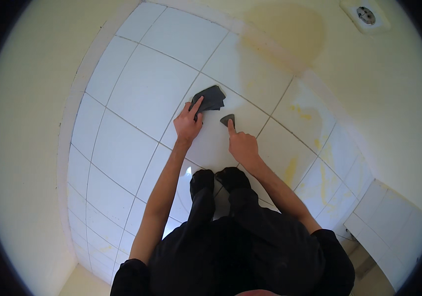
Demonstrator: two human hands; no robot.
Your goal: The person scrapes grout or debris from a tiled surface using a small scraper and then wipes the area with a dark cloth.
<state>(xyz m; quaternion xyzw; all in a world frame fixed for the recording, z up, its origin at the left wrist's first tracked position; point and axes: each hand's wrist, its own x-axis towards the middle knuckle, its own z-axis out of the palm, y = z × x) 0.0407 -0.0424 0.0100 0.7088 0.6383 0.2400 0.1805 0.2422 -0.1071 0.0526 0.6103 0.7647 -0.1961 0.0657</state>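
On the white tiled floor [132, 128], ahead of my feet, my left hand [189, 123] holds a dark grey folded sheet [210, 98]. Its index finger lies along the sheet, and the thumb is close to the lower edge. Whether the sheet is cloth or sandpaper I cannot tell. To the right, my right hand [244, 147] is closed round a small scraper [228, 119] with a dark, flared blade. The index finger stretches along the blade, whose wide edge points away from me, and the handle is hidden in the palm. Sheet and scraper are a short gap apart.
Yellow smears [292, 170] mark the tiles at right. A large tan stain [282, 34] spreads over the far tiles and the cream wall. A wall fitting [366, 16] is at top right, a tiled ledge [388, 207] at lower right. My dark shoes [230, 178] stand below my hands.
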